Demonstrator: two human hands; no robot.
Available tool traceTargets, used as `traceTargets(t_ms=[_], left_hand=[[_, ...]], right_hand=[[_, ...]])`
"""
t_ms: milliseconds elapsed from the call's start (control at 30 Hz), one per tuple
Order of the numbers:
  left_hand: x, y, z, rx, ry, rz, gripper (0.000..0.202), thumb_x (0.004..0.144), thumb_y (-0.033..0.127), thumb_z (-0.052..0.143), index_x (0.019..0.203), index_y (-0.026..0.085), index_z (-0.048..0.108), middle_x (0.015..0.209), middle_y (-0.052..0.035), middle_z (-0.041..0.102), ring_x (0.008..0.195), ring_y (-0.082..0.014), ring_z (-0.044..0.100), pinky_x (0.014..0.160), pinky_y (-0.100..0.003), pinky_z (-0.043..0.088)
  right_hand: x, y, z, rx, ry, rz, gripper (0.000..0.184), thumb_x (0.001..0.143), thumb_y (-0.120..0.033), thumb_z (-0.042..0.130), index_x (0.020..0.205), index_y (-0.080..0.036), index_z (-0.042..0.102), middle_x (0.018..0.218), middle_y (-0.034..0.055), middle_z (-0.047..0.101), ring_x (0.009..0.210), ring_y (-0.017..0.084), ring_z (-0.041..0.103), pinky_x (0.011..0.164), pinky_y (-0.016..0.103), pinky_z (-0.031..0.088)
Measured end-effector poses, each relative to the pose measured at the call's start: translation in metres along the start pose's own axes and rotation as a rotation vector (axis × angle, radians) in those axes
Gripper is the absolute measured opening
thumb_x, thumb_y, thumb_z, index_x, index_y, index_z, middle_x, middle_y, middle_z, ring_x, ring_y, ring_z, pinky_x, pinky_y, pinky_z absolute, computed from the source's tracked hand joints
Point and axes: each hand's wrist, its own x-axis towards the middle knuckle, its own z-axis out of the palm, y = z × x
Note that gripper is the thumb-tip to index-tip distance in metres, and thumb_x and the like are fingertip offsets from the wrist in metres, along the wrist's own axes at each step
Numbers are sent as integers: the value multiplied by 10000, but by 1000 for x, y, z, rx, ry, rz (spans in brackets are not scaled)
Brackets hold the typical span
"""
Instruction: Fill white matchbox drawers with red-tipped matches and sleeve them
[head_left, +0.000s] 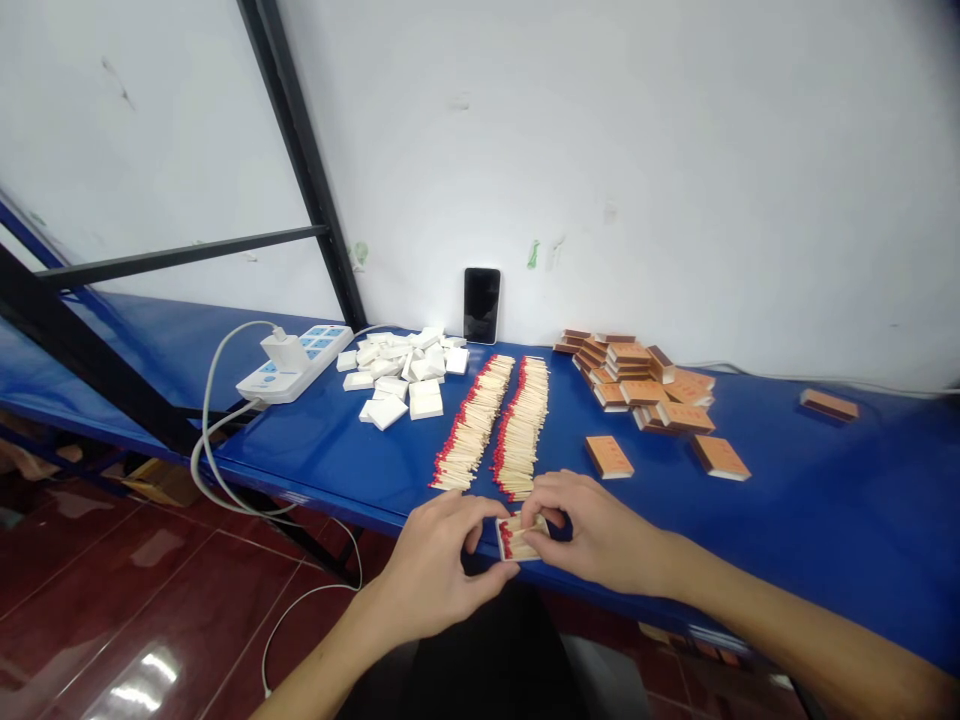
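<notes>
At the table's front edge, a small white matchbox tray [499, 538] holds matches [516, 545] with their red heads to the left. My left hand [439, 560] grips the tray's left end between thumb and fingers. Curled over its right side, my right hand [600, 535] has its fingertips pinched on the matches; exactly how many is hidden. Just beyond the hands lie two long rows of loose red-tipped matches, a left row [475, 420] and a right row [523, 425].
White empty trays [405, 365] are heaped at the back left, beside a power strip [296, 365] with cables. Orange matchboxes [637, 380] are piled back right, with several lying apart. A phone [481, 305] leans on the wall. A black metal frame [300, 130] rises at left.
</notes>
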Motion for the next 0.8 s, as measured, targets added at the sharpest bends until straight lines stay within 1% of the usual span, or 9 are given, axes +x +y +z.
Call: traceTargets(t_ms=[167,300,367,433,500,600,800], left_hand=[[0,0,2,9,9,-9,313,793,313,769,1083,232,683,694,34,569,677,-173,548,656,-284,374],[0,0,-1,5,-6,-4,310,796,306,766,1086,236,681,702,33,571,680,-172,543,657,-283,369],[0,0,-3,5,-29,9,307,790,291,768,1078,234,679,709,33,568,696,-174,543,669,-284,370],[0,-1,-6,5,-64,26,306,784,291,773,1070,237,678,719,33,560,715,-175,542,687,-287,375],[-1,-2,-9,-1,-94,39,311,783,303,778,1071,243,675,733,34,552,730,-175,542,706,-290,381],[-1,-4,-11,-9,-118,45,317,789,309,775,1081,247,668,751,33,547,747,-176,543,720,-292,387],[-1,-4,-11,-12,-125,47,307,790,297,767,1075,243,666,756,31,539,745,-175,537,724,-293,392]], right_hand=[[-2,-1,0,-13,22,-14,65,826,-142,649,810,-203,662,704,-40,563,658,117,514,682,253,348],[-1,-1,-3,1,50,-51,29,837,-174,651,828,-198,665,665,-46,533,609,109,493,644,246,349],[1,2,-5,-4,101,-75,58,871,-184,617,843,-190,668,661,-37,527,594,112,488,605,240,345],[4,6,-7,-55,162,-84,118,906,-175,569,860,-186,677,696,-11,561,633,129,517,606,244,354],[5,11,-7,-119,184,-74,157,920,-159,544,870,-185,690,749,15,601,691,147,556,623,252,370],[4,16,-5,-176,156,-61,178,933,-175,552,901,-190,726,765,26,615,726,162,581,633,262,379],[2,18,-2,-212,109,-70,194,932,-211,591,1025,-218,762,770,22,617,707,157,579,617,265,363]])
